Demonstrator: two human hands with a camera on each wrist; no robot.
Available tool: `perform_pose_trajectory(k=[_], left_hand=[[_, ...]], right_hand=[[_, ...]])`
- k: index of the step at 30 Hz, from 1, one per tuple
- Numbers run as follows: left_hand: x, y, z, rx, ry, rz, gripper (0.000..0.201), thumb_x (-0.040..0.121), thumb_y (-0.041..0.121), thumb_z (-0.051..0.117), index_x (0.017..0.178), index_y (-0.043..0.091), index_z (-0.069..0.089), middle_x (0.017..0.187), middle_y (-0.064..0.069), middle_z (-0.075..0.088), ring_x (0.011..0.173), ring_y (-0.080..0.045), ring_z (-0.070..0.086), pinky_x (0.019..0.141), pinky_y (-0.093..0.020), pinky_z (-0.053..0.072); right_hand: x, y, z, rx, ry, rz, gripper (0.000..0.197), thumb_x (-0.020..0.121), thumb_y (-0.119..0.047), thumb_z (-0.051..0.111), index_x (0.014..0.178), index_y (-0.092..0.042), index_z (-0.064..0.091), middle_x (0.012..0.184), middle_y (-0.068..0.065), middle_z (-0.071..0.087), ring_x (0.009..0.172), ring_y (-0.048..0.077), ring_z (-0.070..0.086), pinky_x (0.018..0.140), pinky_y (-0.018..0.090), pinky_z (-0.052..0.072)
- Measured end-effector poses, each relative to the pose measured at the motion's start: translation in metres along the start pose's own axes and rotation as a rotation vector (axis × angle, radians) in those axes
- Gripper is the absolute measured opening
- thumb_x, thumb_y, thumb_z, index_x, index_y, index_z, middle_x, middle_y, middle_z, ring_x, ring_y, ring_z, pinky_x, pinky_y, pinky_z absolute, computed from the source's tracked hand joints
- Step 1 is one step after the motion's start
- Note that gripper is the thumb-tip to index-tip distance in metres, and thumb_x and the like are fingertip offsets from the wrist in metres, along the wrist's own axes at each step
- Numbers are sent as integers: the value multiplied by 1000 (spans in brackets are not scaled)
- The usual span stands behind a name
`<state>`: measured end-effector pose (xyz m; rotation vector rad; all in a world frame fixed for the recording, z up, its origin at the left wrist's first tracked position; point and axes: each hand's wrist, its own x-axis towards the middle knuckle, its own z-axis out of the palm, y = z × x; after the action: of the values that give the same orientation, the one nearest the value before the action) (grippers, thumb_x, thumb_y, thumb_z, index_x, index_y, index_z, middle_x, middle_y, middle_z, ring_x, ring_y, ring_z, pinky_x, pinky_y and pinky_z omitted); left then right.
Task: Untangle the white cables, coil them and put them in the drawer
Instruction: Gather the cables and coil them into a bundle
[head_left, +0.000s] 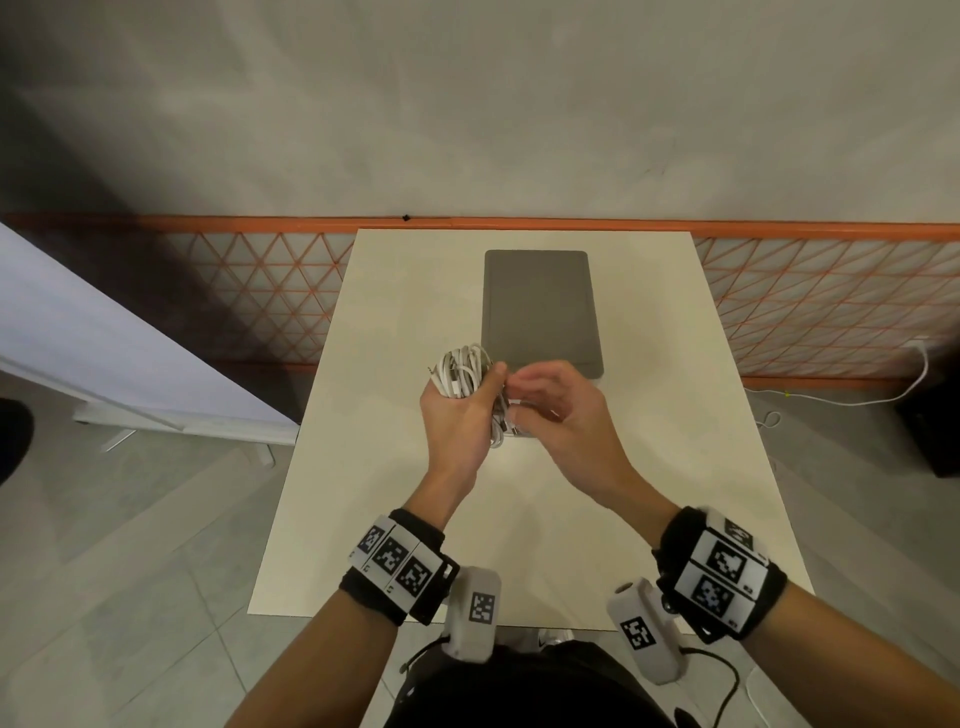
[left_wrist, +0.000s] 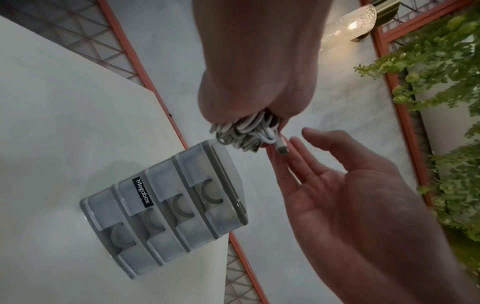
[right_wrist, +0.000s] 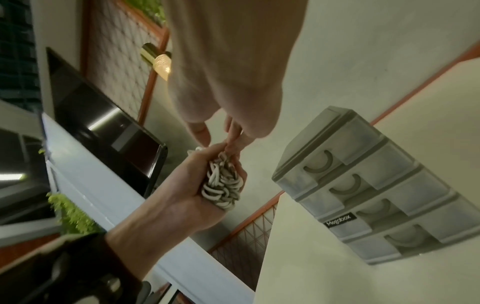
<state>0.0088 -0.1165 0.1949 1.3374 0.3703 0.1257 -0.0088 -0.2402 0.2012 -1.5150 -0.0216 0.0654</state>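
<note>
My left hand (head_left: 460, 415) grips a coiled bundle of white cables (head_left: 460, 371) above the white table (head_left: 649, 467), just in front of the grey drawer unit (head_left: 540, 312). In the left wrist view a plug (left_wrist: 281, 149) sticks out of the bundle (left_wrist: 241, 133). My right hand (left_wrist: 337, 185) is open, palm up, and its straight fingertips (left_wrist: 294, 148) touch that plug. The right wrist view shows the bundle (right_wrist: 223, 185) in my left fist (right_wrist: 192, 193). The drawer unit (right_wrist: 363, 185) has several drawers, all closed (left_wrist: 166, 205).
An orange lattice fence (head_left: 260, 291) runs behind the table. A white board (head_left: 104, 353) leans on the floor at the left. Another white cable (head_left: 883, 389) lies on the floor at the right. A black screen (right_wrist: 103, 123) and green plants (left_wrist: 441, 82) show in the wrist views.
</note>
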Motion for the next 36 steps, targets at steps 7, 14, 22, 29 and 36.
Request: perform_pose_trajectory(k=[7,14,22,29,36], left_hand=[[-2,-4,1,7,-32,-30,5,87,-1,69,92,-1,67,73,-6,65,64,-16,64,57,-30,54],[-7,-9,-1,-26,-47,-119,11,85,2,72,84,13,70,74,-2,69,75,-18,70,68,-32,57],[-18,-28,-10,-87,-119,-175,40,82,12,73,119,20,60,100,-8,69,95,-24,70,71,-35,57],[-14,-34,-17,165,-357,-171,72,73,67,72,133,32,50,121,-4,66,110,-13,67,82,-38,61],[-8,-21,-19,149,-419,-141,66,78,14,84,137,23,54,118,-5,71,112,-21,67,90,-29,56]], right_hand=[[8,-10,1,-255,-210,226,91,63,-13,78,142,-21,33,133,-5,47,125,11,50,98,28,49],[12,-10,11,-174,-429,348,91,66,12,70,143,-16,31,126,0,58,117,11,59,87,26,55],[7,-5,13,-175,-499,310,55,65,17,66,113,-10,62,101,18,68,94,22,66,77,41,54],[3,7,11,-256,-422,256,44,69,14,59,106,-9,64,95,24,69,91,42,67,68,43,57],[-2,10,11,-256,-301,259,25,74,7,62,89,-11,68,78,3,68,75,14,64,66,35,54]])
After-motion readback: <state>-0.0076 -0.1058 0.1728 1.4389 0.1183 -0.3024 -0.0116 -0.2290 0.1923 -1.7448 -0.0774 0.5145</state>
